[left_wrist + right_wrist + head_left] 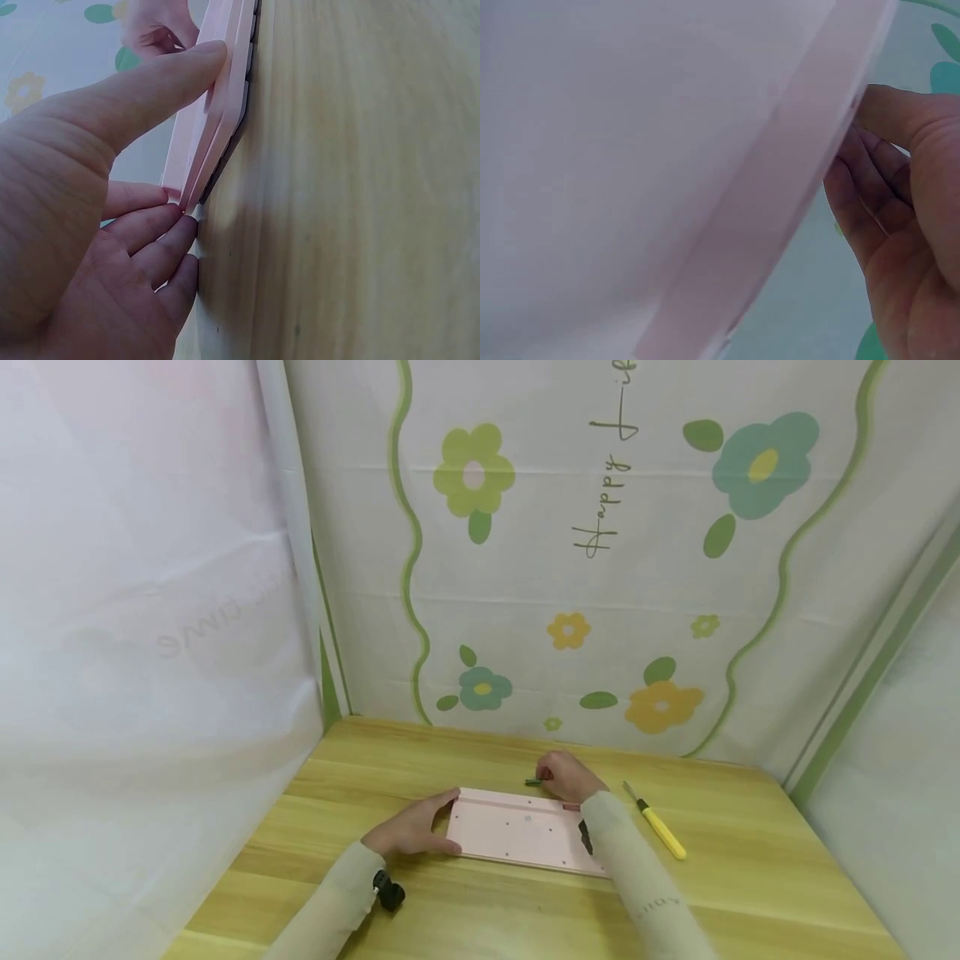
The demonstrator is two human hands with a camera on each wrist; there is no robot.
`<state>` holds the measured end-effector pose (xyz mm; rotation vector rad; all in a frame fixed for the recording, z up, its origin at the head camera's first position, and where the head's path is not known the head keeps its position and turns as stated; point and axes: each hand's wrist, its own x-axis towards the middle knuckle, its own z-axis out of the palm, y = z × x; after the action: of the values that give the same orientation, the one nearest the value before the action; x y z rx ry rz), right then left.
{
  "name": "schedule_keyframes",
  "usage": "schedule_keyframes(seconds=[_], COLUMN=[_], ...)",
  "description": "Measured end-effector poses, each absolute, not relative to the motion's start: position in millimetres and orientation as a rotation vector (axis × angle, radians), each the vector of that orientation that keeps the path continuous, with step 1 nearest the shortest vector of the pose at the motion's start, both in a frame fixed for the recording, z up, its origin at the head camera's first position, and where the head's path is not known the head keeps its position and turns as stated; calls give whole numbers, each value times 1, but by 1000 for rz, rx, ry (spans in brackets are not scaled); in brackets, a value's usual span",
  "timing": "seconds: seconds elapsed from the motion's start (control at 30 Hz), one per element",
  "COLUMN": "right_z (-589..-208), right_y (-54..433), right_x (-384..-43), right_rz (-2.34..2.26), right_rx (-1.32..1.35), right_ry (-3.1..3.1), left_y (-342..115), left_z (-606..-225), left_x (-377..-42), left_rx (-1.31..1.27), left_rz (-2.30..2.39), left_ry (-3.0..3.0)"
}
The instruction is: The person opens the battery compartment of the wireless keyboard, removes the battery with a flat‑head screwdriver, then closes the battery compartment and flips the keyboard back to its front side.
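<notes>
A pink keyboard (pixel 487 831) lies face down on the table, its back dotted with small holes or screws; dark keys show along its underside in the left wrist view. My left hand (pixel 412 828) grips its left end, thumb on the near corner and fingers at the far corner. Beyond the far edge, my right hand (pixel 566 774) has curled fingers at a small green thing (pixel 533 782), which it appears to pinch. A reddish slot (pixel 572 807) shows in the keyboard's back beside the right wrist. In the right wrist view the keyboard hides the fingertips of the right hand (pixel 900 195).
To the right of the right forearm lies a screwdriver (pixel 660 831) with a yellow handle, its tip pointing away. White flowered cloth (pixel 525 585) hangs behind the wooden table (pixel 450 910) and on both sides. A black wrist device (pixel 388 891) sits on the left sleeve.
</notes>
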<state>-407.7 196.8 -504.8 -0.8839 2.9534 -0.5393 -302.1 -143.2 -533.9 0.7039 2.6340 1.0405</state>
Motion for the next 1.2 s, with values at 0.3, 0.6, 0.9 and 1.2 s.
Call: schedule_keyframes(seconds=[0.3, 0.6, 0.9, 1.2], right_z=[-508, -495, -476, -499], right_y=[199, 216, 251, 273], right_x=[-409, -406, -408, -402], right_rz=[-603, -644, -544, -573], right_rx=[-756, -845, -993, -820], right_ry=[2906, 2903, 2983, 2984], left_y=[-144, -147, -149, -145], left_z=[-534, -537, -535, -535], left_x=[-303, -307, -307, -304], left_rx=[699, 700, 688, 711], left_rz=[1070, 1074, 1071, 1042], left_ry=[2617, 2619, 2635, 2630])
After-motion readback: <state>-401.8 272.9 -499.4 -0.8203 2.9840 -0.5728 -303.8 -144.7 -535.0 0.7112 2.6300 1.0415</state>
